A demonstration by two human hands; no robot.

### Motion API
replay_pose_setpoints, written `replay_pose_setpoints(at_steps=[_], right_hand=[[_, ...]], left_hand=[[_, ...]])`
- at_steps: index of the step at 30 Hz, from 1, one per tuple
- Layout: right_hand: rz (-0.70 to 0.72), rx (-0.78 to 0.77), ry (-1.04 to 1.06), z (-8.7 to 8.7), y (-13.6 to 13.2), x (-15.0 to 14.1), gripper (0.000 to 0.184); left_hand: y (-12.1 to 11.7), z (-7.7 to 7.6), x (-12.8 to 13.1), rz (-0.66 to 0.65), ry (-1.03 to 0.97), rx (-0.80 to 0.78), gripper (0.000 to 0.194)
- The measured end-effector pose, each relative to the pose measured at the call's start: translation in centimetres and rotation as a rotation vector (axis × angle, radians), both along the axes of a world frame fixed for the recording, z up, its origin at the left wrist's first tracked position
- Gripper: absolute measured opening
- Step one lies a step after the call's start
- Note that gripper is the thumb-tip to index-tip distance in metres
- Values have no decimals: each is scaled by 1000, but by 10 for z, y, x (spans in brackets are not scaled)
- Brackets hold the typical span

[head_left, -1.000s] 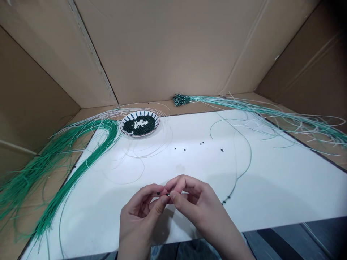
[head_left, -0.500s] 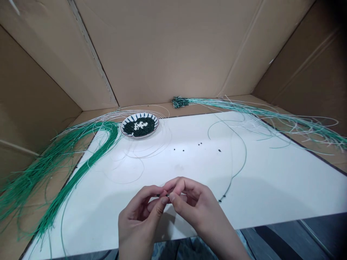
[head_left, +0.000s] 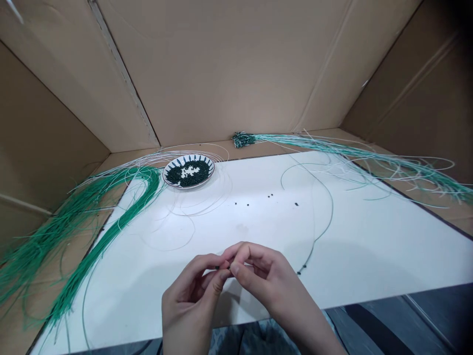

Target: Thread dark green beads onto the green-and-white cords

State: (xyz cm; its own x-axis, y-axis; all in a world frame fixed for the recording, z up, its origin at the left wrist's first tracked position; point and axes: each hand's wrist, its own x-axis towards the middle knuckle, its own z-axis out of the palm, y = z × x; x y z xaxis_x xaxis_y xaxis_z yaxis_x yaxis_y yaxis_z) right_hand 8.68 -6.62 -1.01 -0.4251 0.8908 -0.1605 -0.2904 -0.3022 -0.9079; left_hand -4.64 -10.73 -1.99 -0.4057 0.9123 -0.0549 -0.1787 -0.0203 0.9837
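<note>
My left hand [head_left: 194, 293] and my right hand [head_left: 266, 278] meet low in the middle, both closed in a pinch with fingertips touching. A tiny dark bead [head_left: 229, 267] shows between the tips; another dark bead [head_left: 217, 267] peeks out at my left fingers. Any thread inside the pinch is too small to make out. Just right of my right hand, a thin green thread [head_left: 331, 212] curves over the white board, with two dark beads [head_left: 304, 266] at its near end. Where it goes beyond them is hidden by my right hand and forearm.
A patterned plate [head_left: 211, 175] of dark beads stands at the back left. Green thread bundles [head_left: 125, 217] spread along the left. A beaded bundle [head_left: 244, 139] trails threads to the right. Several loose beads [head_left: 248, 204] dot the white board [head_left: 369, 246]. Cardboard walls [head_left: 236, 64] surround it.
The whole view has shifted slightly. My hands keep nearly the same pinch. The green thread and its two beads now appear a little farther left, closer to my right hand.
</note>
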Motion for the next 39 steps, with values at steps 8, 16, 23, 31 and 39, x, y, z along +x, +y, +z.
replay_pose_setpoints(at_steps=[8, 16, 23, 31, 39], right_hand=[[2, 220, -239, 8, 0, 4, 17], [-103, 550, -265, 1, -9, 0, 13], [-74, 792, -298, 3, -6, 7, 21], [5, 1005, -379, -4, -2, 15, 25], [50, 1046, -436, -1, 0, 16, 16]], left_hand=[[6, 1, 1, 76, -174, -117, 24], [5, 21, 8, 114, -372, -183, 36], [3, 16, 4, 96, -310, -139, 32], [0, 6, -7, -38, -296, -157, 25], [2, 11, -1, -85, -322, -160, 25]])
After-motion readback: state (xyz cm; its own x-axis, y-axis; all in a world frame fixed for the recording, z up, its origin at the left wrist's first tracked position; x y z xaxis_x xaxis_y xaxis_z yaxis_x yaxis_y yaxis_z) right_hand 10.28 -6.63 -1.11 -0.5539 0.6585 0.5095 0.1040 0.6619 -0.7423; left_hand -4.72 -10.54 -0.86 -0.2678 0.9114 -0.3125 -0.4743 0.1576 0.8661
